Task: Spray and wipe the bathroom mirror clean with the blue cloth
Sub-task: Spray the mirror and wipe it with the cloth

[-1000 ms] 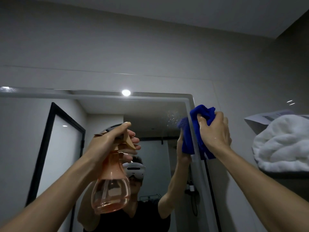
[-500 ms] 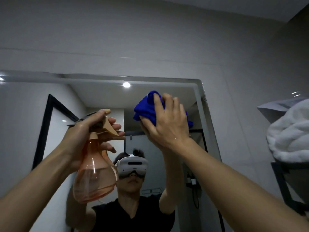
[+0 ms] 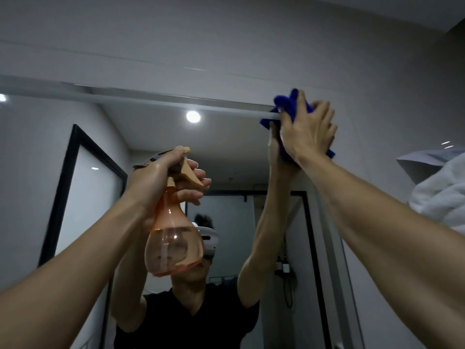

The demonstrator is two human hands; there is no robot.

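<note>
My right hand presses the blue cloth flat against the mirror at its top right corner. The unwiped glass runs leftward and below (long axis horizontal). My left hand, lower left, grips the spray bottle, clear of the glass.

No readable text, label, brand or number anywhere: none on the spray bottle in the left hand, none near the right hand
</note>
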